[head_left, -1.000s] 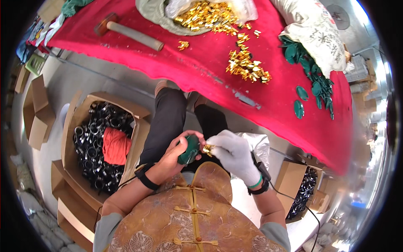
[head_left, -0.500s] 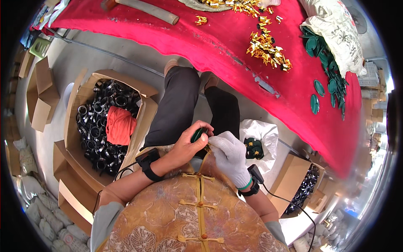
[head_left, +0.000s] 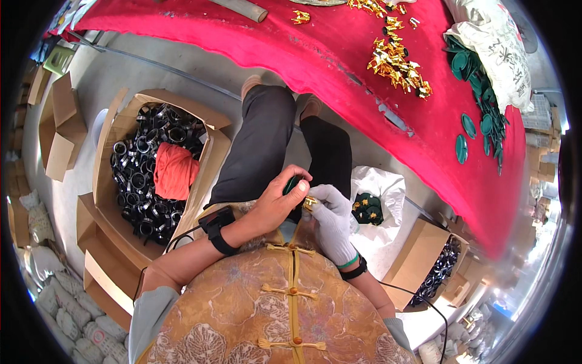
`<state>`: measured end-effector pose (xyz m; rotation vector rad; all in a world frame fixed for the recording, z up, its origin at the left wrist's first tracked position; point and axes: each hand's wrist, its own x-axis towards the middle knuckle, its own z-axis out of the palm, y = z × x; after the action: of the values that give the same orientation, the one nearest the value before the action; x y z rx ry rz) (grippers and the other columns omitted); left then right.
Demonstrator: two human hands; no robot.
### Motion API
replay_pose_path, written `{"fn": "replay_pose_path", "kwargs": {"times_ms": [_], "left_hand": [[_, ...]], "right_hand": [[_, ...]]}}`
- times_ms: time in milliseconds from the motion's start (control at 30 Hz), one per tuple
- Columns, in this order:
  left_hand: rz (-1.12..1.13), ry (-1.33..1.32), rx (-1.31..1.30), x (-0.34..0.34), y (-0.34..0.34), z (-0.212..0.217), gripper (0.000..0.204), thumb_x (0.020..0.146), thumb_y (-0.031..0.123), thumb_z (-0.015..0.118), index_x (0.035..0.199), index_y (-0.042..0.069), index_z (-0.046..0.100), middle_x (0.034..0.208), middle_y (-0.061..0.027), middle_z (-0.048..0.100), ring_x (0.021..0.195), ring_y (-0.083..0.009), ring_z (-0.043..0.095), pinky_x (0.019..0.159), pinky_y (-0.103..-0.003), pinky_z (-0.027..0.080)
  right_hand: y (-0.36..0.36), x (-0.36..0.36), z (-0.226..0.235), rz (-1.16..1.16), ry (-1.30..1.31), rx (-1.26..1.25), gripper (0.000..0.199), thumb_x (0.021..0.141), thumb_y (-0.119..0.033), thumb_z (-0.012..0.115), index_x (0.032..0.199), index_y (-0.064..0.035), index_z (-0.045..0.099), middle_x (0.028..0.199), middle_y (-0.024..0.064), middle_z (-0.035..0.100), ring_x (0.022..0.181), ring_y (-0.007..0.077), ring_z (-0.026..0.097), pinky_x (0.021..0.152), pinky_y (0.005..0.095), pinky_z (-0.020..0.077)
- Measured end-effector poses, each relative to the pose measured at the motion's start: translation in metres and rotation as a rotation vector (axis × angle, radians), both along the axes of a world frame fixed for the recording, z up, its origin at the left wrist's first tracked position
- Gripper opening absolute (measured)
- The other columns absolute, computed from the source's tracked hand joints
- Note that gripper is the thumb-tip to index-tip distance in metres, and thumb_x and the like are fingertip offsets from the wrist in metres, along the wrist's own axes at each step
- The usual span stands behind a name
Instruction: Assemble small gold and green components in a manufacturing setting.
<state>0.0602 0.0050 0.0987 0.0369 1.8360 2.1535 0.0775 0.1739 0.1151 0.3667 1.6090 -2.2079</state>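
Note:
Above my lap, my bare left hand (head_left: pixel 274 204) is closed around a dark green round disc (head_left: pixel 291 184), much of it hidden by the fingers. My right hand (head_left: pixel 333 223), in a white knitted glove, pinches a small shiny gold piece (head_left: pixel 310 204) right beside the left thumb. Whether the gold piece touches the disc cannot be made out. Similar gold pieces (head_left: pixel 397 67) lie heaped on the red-covered table (head_left: pixel 254 45). Loose green discs (head_left: pixel 487 124) spill from a white woven sack (head_left: pixel 494 57) at the table's right.
To my left stands a cardboard box (head_left: pixel 209 159) of black ring-shaped parts (head_left: pixel 138 181) with an orange cloth (head_left: pixel 176 171) on top. At my right, a white bag (head_left: pixel 391 185) holds green discs with gold pieces (head_left: pixel 367 209). Beyond it is another carton (head_left: pixel 409 255) of dark parts.
My right hand has drawn down slightly and turned, so the gold piece now shows in its fingertips. The left hand keeps the disc. The whole view has shifted a little.

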Motion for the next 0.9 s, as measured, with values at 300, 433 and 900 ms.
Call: {"fn": "replay_pose_path", "kwargs": {"times_ms": [300,433,900], "left_hand": [[-0.035,-0.006,-0.046,-0.005,-0.001,0.006,0.039,0.109,0.04,0.053,0.12,0.003,0.058,0.101,-0.002,0.056,0.091,-0.0083,0.05,0.082,-0.026,0.044],[-0.051,-0.024,-0.054,-0.006,-0.002,0.005,0.038,0.109,0.039,0.054,0.118,0.003,0.059,0.101,-0.003,0.056,0.097,-0.01,0.051,0.088,-0.028,0.045],[-0.037,-0.054,-0.123,0.003,0.0,0.001,0.035,0.108,0.035,0.054,0.118,0.002,0.058,0.105,-0.0062,0.059,0.102,-0.0142,0.055,0.097,-0.032,0.045]], "right_hand": [[0.002,0.003,-0.02,-0.003,-0.11,-0.325,0.011,0.096,-0.001,0.058,0.106,-0.0003,0.065,0.087,0.0068,0.066,0.074,0.015,0.063,0.069,0.0294,0.0513],[0.001,0.003,-0.024,-0.015,-0.115,-0.374,0.01,0.096,-0.002,0.062,0.105,-0.0002,0.065,0.086,0.0065,0.066,0.073,0.0154,0.064,0.067,0.0294,0.0513],[-0.002,-0.004,-0.002,0.137,0.376,0.508,0.017,0.085,0.01,0.06,0.097,0.0,0.067,0.085,0.0068,0.063,0.073,0.0187,0.063,0.066,0.0286,0.0483]]}}
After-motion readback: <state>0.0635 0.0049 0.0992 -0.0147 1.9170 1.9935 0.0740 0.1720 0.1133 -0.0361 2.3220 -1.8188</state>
